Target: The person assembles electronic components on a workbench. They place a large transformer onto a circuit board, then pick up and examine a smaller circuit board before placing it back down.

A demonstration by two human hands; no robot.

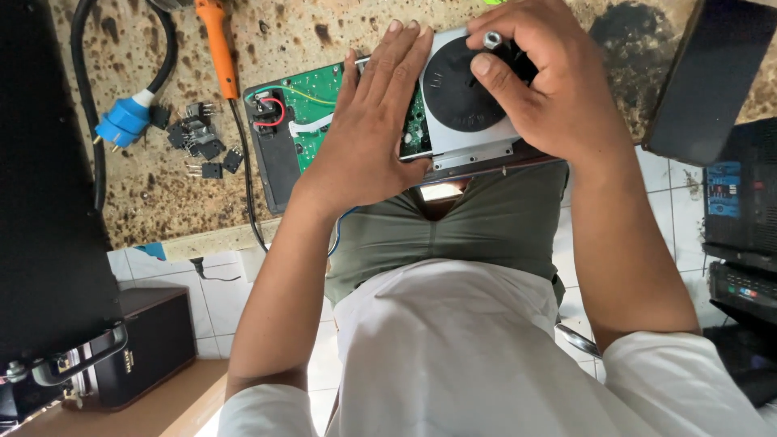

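A green circuit board (314,89) lies in a black frame on the speckled worktop, with red, yellow and white wires at its left end. A grey metal unit with a round black disc (458,97) sits on its right part. My left hand (374,121) lies flat on the board, fingers together against the unit's left edge. My right hand (538,77) rests on top of the unit and pinches a small silver knob (491,39) between thumb and fingers.
An orange-handled tool (219,44) and a blue plug (123,123) on a black cable lie at the left, with several small black components (198,142) beside them. Black cases stand at the left (48,178) and upper right (708,77). Audio equipment (740,218) sits at the right.
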